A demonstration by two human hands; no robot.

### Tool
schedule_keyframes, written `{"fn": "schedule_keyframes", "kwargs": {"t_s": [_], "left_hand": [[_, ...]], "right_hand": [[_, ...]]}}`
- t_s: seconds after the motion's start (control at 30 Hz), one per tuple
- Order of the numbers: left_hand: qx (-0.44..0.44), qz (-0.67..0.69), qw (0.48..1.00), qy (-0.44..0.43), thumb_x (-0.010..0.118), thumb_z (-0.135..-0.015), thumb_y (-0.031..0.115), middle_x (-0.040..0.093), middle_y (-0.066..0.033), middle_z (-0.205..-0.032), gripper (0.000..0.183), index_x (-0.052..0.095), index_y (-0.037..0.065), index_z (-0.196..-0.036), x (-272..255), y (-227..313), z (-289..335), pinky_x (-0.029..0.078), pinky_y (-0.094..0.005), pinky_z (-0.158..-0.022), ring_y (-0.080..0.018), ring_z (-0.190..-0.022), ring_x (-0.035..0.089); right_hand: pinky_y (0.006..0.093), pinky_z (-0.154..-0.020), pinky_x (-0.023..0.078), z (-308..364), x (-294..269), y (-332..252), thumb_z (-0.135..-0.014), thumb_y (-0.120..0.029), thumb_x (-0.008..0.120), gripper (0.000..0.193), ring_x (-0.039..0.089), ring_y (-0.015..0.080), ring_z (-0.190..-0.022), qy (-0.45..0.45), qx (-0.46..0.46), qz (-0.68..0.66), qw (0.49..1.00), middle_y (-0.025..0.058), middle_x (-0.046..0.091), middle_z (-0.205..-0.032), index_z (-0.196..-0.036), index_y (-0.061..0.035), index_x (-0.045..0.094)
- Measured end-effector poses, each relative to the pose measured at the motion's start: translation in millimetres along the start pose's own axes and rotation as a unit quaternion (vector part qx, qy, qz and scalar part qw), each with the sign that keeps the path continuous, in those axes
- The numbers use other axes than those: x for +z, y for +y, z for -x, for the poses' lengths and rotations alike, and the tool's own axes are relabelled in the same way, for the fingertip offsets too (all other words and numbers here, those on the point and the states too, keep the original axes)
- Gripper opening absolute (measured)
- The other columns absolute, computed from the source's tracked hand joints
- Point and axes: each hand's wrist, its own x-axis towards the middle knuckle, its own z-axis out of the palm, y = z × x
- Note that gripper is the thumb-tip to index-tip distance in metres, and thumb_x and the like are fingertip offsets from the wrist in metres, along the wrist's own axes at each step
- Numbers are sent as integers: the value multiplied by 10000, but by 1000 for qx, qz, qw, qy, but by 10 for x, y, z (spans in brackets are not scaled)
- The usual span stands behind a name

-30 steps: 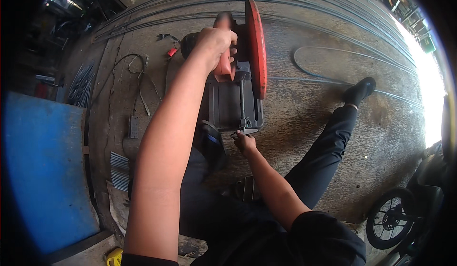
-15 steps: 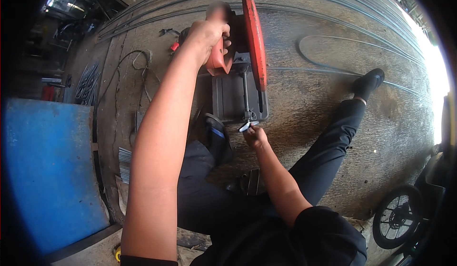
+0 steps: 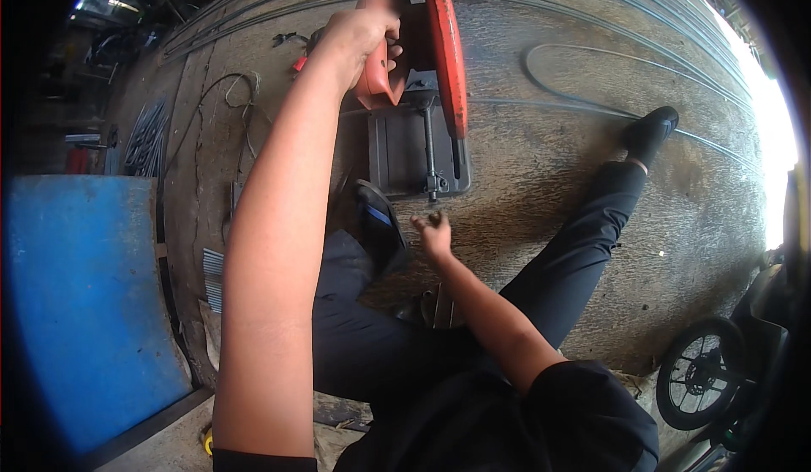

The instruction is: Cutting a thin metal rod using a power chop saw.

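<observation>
My left hand (image 3: 355,40) is wrapped round the orange-red handle (image 3: 378,84) of a chop saw. The saw's red blade guard (image 3: 449,58) stands just right of this hand, above a dark metal base (image 3: 393,155). A clamp screw (image 3: 430,138) runs along the base toward me. Just short of the screw's near end, my right hand (image 3: 434,234) is held with its fingers apart and touches nothing that I can make out. Its fingertips look dark. My left shoe (image 3: 378,225) is close to the base's near left corner.
Long thin metal rods (image 3: 549,3) lie across the far floor, one bent in a loop (image 3: 530,62). A blue panel (image 3: 89,295) is at the left, with bundled rods (image 3: 145,138) behind it. A loose cable (image 3: 245,100) lies nearby. A wheeled vehicle (image 3: 701,375) stands at the lower right.
My right hand has come off the near end of the clamp screw, and its fingers have opened. The shiny piece at its fingers no longer shows. My left hand keeps its grip.
</observation>
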Motion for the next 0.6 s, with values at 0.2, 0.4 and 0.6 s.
{"fn": "schedule_keyframes", "kwargs": {"t_s": [0.2, 0.4, 0.6], "left_hand": [[-5, -4, 1000, -5, 599, -775, 115, 605, -73, -816, 189, 587, -13, -914, -5, -15, -26, 493, -316, -624, -161, -724, 610], [3, -7, 1000, 3, 596, -763, 110, 602, -66, -807, 200, 584, -12, -921, 4, -14, -24, 496, -319, -626, -157, -711, 609], [30, 12, 999, -14, 594, -748, 98, 591, -64, -793, 214, 579, -6, -935, 6, -14, -18, 502, -326, -630, -157, -706, 606]], "right_hand": [[270, -616, 469, -523, -356, -77, -891, -160, 645, 426, 594, 156, -739, 26, 129, -172, 976, 85, 636, -926, -1229, 65, 514], [286, -659, 448, 331, -153, -865, -901, -112, 506, 136, 541, 178, -687, -128, 45, -64, 989, 66, 582, -807, -888, -15, 600], [344, -831, 494, 867, 289, -523, -823, -64, 539, 236, 660, 263, -903, -194, -140, 20, 971, 188, 686, -937, -996, 42, 660]]}}
